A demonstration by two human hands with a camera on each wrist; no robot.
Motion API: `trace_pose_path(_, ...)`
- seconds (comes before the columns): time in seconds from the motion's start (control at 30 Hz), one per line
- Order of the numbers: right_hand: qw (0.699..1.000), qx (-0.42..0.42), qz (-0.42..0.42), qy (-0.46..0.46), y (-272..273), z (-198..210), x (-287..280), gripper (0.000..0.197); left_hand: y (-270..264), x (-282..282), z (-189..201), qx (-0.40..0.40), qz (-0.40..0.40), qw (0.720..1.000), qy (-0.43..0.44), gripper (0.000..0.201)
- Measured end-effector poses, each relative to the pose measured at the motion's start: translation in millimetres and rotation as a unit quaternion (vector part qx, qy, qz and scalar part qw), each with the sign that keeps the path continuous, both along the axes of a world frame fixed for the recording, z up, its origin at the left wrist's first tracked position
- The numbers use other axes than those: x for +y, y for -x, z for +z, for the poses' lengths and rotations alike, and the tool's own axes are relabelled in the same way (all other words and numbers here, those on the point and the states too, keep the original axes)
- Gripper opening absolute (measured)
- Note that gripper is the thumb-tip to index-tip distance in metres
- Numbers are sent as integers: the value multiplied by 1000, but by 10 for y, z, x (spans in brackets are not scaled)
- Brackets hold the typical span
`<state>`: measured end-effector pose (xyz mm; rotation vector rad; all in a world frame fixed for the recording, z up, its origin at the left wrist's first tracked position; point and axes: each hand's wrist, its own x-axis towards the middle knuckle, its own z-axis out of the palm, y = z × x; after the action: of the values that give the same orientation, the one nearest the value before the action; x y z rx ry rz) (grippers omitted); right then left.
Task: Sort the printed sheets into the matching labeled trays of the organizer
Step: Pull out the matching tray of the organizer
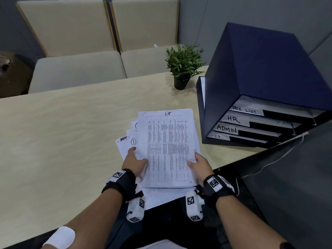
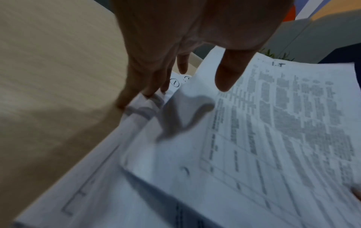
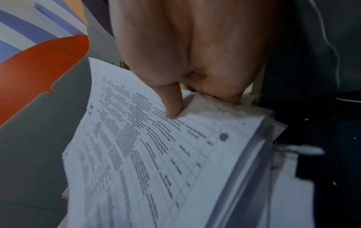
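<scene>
Starting on the left, the left hand (image 1: 135, 162) sits on the left edge of the stack of printed sheets (image 1: 142, 194), fingers fairly straight and spread across the fanned-out lower pages. In the left wrist view the fingertips (image 2: 150, 92) press down on those lower page edges while the thumb hovers over the top sheet (image 1: 168, 150), so it looks more like resting and steadying than gripping.

Between both hands is that top sheet, a dense printed table with "I.T" handwritten at its far edge. Poking out just left of it, beyond the left fingers, are a couple of sheets with circled marks.

The right hand (image 1: 200, 163) has the right edge of the stack: thumb (image 3: 173, 108) on top of the table page, the other fingers curled under it, a proper pinch.

Beyond the right hand and off to its right stands the dark blue organizer (image 1: 251, 83), with trays labeled TASK LIST, HR, ADMIN and I T from top to bottom. A small potted plant (image 1: 183, 65) sits on the table (image 1: 62, 132) further out, just left of the organizer.
</scene>
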<state>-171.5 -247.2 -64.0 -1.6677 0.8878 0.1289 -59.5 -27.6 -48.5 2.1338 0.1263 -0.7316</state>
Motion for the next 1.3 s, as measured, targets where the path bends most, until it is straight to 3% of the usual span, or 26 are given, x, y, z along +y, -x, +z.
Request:
trace_pose_path(0.23, 996, -37, -15, -79, 348, 270, -298, 28, 112, -182, 256, -89, 84, 988, 94, 64)
trace_pose_path(0.4, 994, -44, -5, -104, 562, 369, -545, 30, 229, -548, 420, -58, 114, 967, 222, 43)
trace_pose_path(0.5, 993, -31, 2, -114, 668, 445, -743, 32, 311, -693, 463, -53, 73, 973, 215, 34)
trace_pose_path(0.7, 988, -54, 2, -145, 762, 544, -1041, 28, 509, -904, 479, -33, 5, 975, 218, 35)
trace_pose_path(0.93, 981, -78, -58, -167, 904, 450, -1385, 29, 686, -1241, 401, -2, -1, 982, 190, 20)
trace_pose_path(1.3, 991, 15, -72, -112, 1264, 261, -1830, 28, 1003, -1782, 249, 14, -34, 992, 123, 11)
